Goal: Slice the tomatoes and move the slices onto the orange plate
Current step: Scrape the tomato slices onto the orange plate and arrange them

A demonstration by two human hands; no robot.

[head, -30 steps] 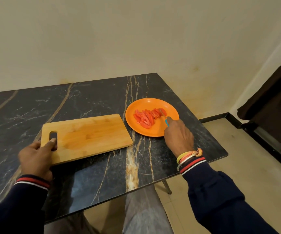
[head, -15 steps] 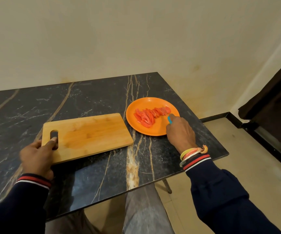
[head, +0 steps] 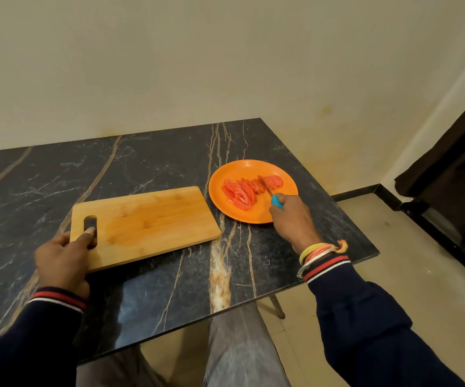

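Dark marble table [head: 147, 163]: right hand [head: 291, 219] holds knife [head: 273, 195] over tomato slices [head: 249, 189].

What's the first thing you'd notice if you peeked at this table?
The bright orange plate near the table's right edge grabs the eye, with red tomato slices piled on it. The right hand holds a blue-handled knife whose blade reaches into the slices. To the left lies a bare wooden cutting board, with the left hand gripping its handle-hole end.
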